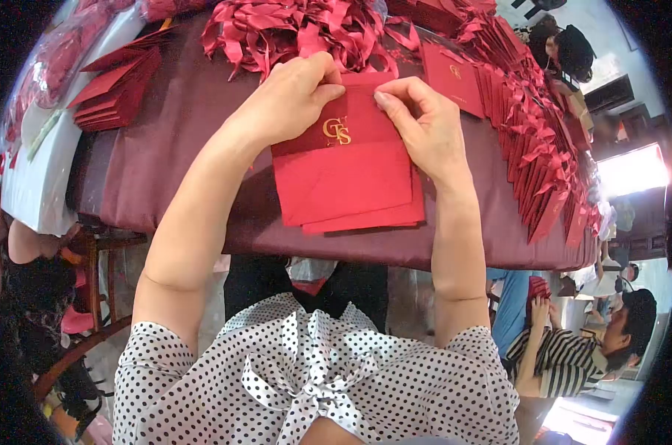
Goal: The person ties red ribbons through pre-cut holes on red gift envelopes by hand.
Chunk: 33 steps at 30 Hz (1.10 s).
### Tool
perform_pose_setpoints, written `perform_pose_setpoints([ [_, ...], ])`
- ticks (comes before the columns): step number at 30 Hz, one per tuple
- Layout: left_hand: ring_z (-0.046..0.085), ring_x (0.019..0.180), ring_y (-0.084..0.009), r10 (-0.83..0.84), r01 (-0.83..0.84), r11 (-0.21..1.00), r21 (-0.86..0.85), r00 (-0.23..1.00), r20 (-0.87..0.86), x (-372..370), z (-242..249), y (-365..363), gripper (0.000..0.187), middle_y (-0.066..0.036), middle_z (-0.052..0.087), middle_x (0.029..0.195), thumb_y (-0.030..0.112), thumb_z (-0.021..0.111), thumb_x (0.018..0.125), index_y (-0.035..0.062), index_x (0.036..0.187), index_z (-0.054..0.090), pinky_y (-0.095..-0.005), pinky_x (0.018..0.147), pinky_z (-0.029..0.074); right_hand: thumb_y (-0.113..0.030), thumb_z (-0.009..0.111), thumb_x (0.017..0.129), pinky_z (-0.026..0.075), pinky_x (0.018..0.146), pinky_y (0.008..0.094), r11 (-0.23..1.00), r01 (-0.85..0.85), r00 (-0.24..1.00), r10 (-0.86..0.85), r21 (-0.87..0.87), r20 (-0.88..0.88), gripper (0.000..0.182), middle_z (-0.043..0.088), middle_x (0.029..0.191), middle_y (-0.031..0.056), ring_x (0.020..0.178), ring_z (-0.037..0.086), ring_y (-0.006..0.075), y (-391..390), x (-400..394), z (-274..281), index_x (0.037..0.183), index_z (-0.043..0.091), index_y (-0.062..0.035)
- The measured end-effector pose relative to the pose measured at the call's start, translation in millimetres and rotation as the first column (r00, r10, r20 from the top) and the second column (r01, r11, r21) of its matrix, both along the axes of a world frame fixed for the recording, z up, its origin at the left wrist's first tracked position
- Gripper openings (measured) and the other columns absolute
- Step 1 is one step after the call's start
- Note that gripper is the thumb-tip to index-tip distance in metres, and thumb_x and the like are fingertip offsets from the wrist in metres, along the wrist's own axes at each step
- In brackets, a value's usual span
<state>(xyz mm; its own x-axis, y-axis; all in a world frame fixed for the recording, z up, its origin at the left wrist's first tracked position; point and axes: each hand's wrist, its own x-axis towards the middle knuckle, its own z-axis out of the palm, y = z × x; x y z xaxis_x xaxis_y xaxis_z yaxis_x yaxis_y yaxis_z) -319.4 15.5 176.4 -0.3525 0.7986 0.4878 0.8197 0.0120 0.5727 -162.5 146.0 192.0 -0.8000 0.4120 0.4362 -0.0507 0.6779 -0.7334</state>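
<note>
Burgundy tablecloth (174, 126) beneath gold-monogrammed packet (364, 127); I see left hand (297, 98), right hand (429, 127) pinching its top, presumably steadying it.

On the table (139, 174), a ribbon heap (276, 30) lies behind the central packets (347, 185), a packet stack (117, 100) to their left and ribboned packets (532, 159) to their right.

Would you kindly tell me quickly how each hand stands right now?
Left hand: fingers curled at the top of the red bag; whether they grip it cannot be told.
Right hand: closed, pinching the bag's top edge.
</note>
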Motion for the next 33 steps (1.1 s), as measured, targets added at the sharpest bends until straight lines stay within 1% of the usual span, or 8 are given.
perform_pose_setpoints([
  [5, 0.055, 0.072, -0.0084, -0.198, 0.196, 0.979, 0.050, 0.879, 0.433, 1.1, 3.6, -0.8, 0.013, -0.006, 0.061, 0.075, 0.007, 0.060, 0.083, -0.0032, 0.090, 0.060, -0.0258, 0.064, 0.044, -0.009, 0.064, 0.080, 0.049, 0.064, 0.0336, 0.960, 0.012, 0.998, 0.004, 0.280, -0.056, 0.009, 0.063, 0.078, 0.0140, 0.073, 0.062, 0.0278, -4.7, -0.4, -0.8, 0.085, 0.061, -0.0022],
  [9, 0.056, 0.069, -0.0101, -0.187, 0.208, 0.978, -0.016, 0.907, 0.378, 1.6, 4.5, -2.8, 0.015, -0.007, 0.061, 0.072, 0.009, 0.063, 0.080, -0.0038, 0.088, 0.060, -0.0271, 0.063, 0.045, -0.008, 0.064, 0.079, 0.049, 0.064, 0.0347, 0.956, -0.016, 0.998, 0.035, 0.292, -0.060, 0.008, 0.062, 0.077, 0.0134, 0.071, 0.062, 0.0279, -4.4, -3.8, -6.3, 0.084, 0.061, -0.0022],
  [11, 0.055, 0.080, -0.0115, -0.132, 0.178, 0.978, -0.113, 0.935, 0.330, 3.2, 7.2, -2.6, 0.015, -0.006, 0.060, 0.080, 0.008, 0.063, 0.080, -0.0031, 0.089, 0.059, -0.0259, 0.073, 0.045, -0.008, 0.063, 0.079, 0.049, 0.063, 0.0368, 0.946, -0.008, 1.000, 0.012, 0.324, -0.009, 0.007, 0.061, 0.078, 0.0134, 0.072, 0.061, 0.0290, -8.7, -2.9, -1.5, 0.083, 0.060, -0.0021],
  [18, 0.062, 0.071, -0.0214, -0.123, 0.124, 0.992, 0.010, 0.961, 0.249, 6.5, 1.7, 1.1, 0.019, -0.017, 0.063, 0.076, 0.011, 0.062, 0.079, -0.0052, 0.088, 0.060, -0.0333, 0.066, 0.047, -0.007, 0.060, 0.080, 0.048, 0.064, 0.0401, 0.828, 0.146, 0.989, -0.124, 0.542, -0.077, 0.008, 0.056, 0.073, 0.0147, 0.072, 0.058, 0.0322, -31.2, -5.0, -1.8, 0.078, 0.053, -0.0015],
  [23, 0.057, 0.079, -0.0147, -0.093, 0.111, 0.992, -0.058, 0.962, 0.255, 8.7, 4.2, -1.6, 0.015, -0.011, 0.062, 0.080, 0.008, 0.063, 0.080, -0.0035, 0.088, 0.058, -0.0290, 0.074, 0.046, -0.007, 0.058, 0.082, 0.047, 0.063, 0.0403, 0.770, 0.079, 0.996, -0.037, 0.633, -0.079, 0.010, 0.054, 0.072, 0.0147, 0.071, 0.057, 0.0322, -27.3, -5.8, -4.5, 0.076, 0.050, -0.0034],
  [27, 0.055, 0.084, -0.0289, -0.073, 0.074, 0.997, -0.002, 0.987, 0.141, 14.3, 4.4, -3.7, 0.016, -0.016, 0.058, 0.084, 0.011, 0.064, 0.079, -0.0004, 0.088, 0.057, -0.0356, 0.077, 0.044, -0.008, 0.058, 0.083, 0.047, 0.062, 0.0422, 0.852, 0.086, 0.994, -0.037, 0.516, -0.104, 0.009, 0.055, 0.075, 0.0152, 0.073, 0.057, 0.0348, -21.6, -8.5, -2.6, 0.081, 0.052, -0.0019],
  [31, 0.056, 0.083, -0.0255, -0.125, 0.130, 0.991, -0.011, 0.973, 0.194, 13.7, 10.9, -6.4, 0.012, -0.013, 0.058, 0.080, 0.008, 0.063, 0.078, 0.0009, 0.084, 0.057, -0.0339, 0.074, 0.044, -0.009, 0.061, 0.082, 0.047, 0.063, 0.0413, 0.872, 0.077, 0.993, -0.027, 0.483, -0.111, 0.010, 0.058, 0.076, 0.0165, 0.074, 0.059, 0.0346, -19.4, -8.1, 4.1, 0.085, 0.055, -0.0025],
  [33, 0.058, 0.076, -0.0265, -0.244, 0.230, 0.969, 0.094, 0.954, 0.173, 13.3, 11.3, -6.8, 0.011, -0.015, 0.059, 0.076, 0.008, 0.062, 0.077, -0.0012, 0.082, 0.058, -0.0350, 0.070, 0.045, -0.008, 0.061, 0.081, 0.048, 0.065, 0.0393, 0.985, 0.017, 0.996, -0.032, 0.174, 0.082, 0.014, 0.061, 0.079, 0.0163, 0.076, 0.061, 0.0332, -17.7, -2.3, 16.5, 0.094, 0.057, -0.0025],
])
